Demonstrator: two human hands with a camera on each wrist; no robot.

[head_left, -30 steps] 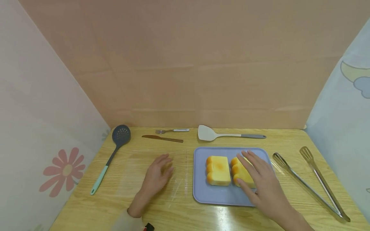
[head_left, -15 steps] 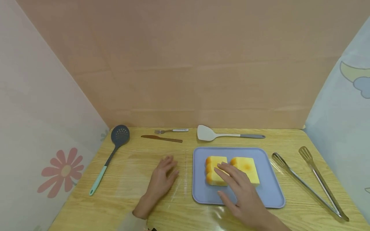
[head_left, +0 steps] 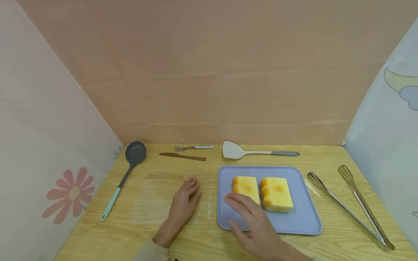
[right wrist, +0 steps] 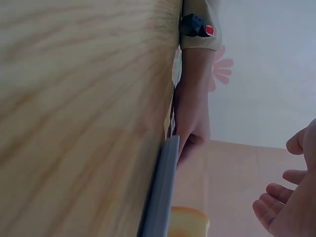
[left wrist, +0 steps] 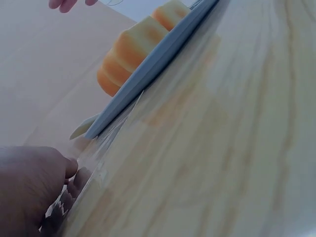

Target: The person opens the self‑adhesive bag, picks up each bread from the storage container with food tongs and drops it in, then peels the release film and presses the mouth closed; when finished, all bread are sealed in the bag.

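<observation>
My left hand (head_left: 183, 206) rests on a flat, clear plastic sheet or bag (head_left: 153, 195) left of the tray; its fingers look relaxed in the head view. In the left wrist view that hand (left wrist: 29, 185) lies low over wrinkled, shiny plastic (left wrist: 74, 185). Above the front left part of the blue tray (head_left: 302, 224) hovers my right hand (head_left: 256, 228), fingers loosely extended and holding nothing. It partly hides the left bread piece (head_left: 246, 185). Beside that stands the right bread piece (head_left: 277, 194), both yellow with browned, bumpy left sides.
Behind the plastic lie a fork (head_left: 192, 148) and a brown knife (head_left: 183, 157). A white spatula (head_left: 232, 150) lies behind the tray. The slotted skimmer (head_left: 130, 166) is at the left, and metal tongs (head_left: 346, 212) spread at the right. Walls close the back and sides.
My right hand has moved left and toward me, from over the right bread piece to the tray's front left. My left hand has shifted slightly right onto the plastic. The bread stays put.
</observation>
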